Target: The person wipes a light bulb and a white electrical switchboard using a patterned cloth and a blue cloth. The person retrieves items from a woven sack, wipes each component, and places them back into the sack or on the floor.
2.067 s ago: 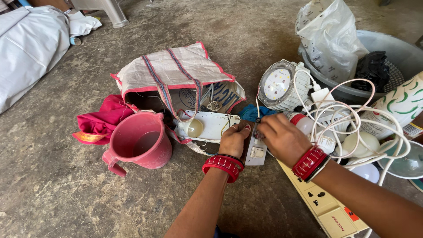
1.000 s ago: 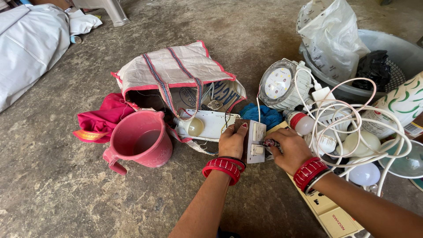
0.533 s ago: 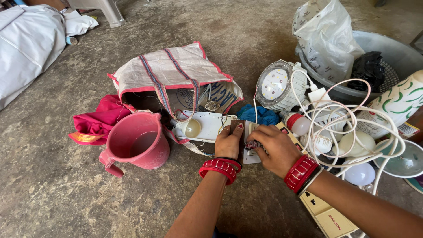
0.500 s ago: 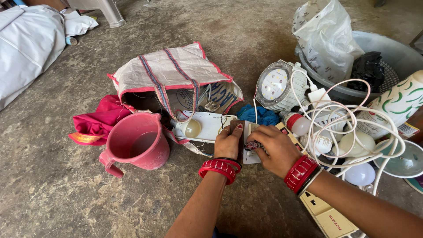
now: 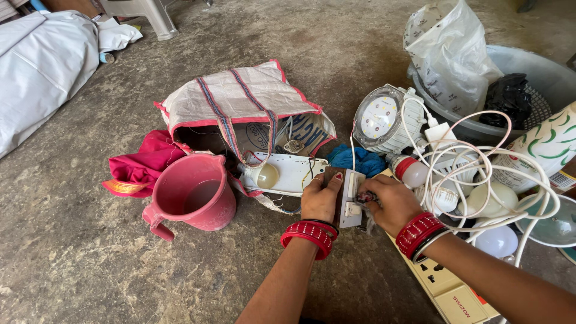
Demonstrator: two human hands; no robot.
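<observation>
At nine o'clock, far left, a white plastic sheet (image 5: 42, 72), smooth and crumpled, over rough grey concrete floor (image 5: 78, 264). Toward centre, at ten o'clock of the hands, a crumpled magenta cloth (image 5: 141, 165) with a yellow-striped hem, touching a pink plastic jug (image 5: 192, 198), round, matte, handle pointing to seven o'clock. Just behind, at twelve o'clock of the jug, a woven white bag (image 5: 240, 99) with red edging and striped straps, lying open on its side, blue print on a flap inside. At the bag's mouth, a flat white lamp base (image 5: 285, 174) with a round bulb. Centre: left hand (image 5: 321, 198), red beaded bangles at the wrist, fingers curled closed around the left edge of a small white switch box (image 5: 351, 198), rectangular, hard plastic, resting on the floor between the two hands. Right hand (image 5: 390, 204), also bangled in red, pinched shut on something small and dark at the box's right side; what exactly, cannot tell. At one o'clock of the box, a blue cloth (image 5: 360, 159) and a round white LED floodlight (image 5: 381, 117) with a dotted face. Further right, looped white cables (image 5: 480, 162) over frosted bulbs (image 5: 489, 201). At five o'clock, a cream extension board (image 5: 447, 285) bearing a red label. At two o'clock, a grey plastic tub (image 5: 540, 75) holding a crinkled white plastic sack (image 5: 447, 51).
</observation>
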